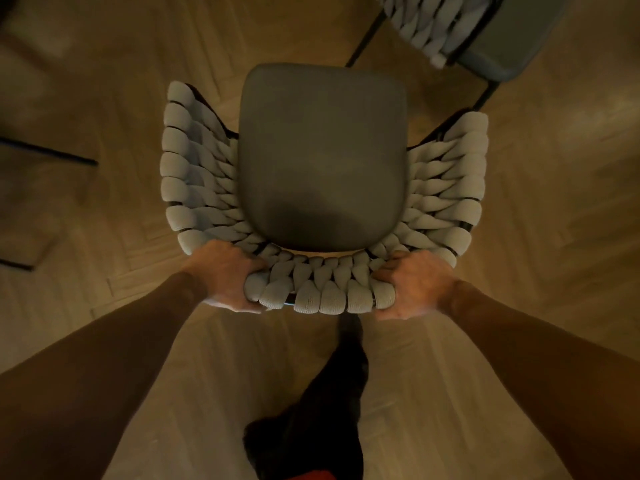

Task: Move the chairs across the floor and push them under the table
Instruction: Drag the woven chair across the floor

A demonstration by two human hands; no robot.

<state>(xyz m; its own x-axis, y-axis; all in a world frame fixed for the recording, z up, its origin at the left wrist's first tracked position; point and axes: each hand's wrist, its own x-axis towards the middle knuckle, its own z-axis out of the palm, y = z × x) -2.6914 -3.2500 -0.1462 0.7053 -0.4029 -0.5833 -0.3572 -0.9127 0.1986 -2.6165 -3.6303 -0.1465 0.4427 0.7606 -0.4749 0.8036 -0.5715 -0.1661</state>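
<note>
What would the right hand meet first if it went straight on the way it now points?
The right hand grips the woven backrest, so it meets that first; beyond lies the grey seat, though depth is unclear.

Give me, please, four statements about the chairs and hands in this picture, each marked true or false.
1. The left hand and the right hand both hold the woven back of the near chair. True.
2. The near chair's seat is bright red. False: it is dark grey.
3. A second chair stands at the upper right. True.
4. The near chair is tucked under a tabletop. False: its whole seat shows, over open wooden floor.
</note>
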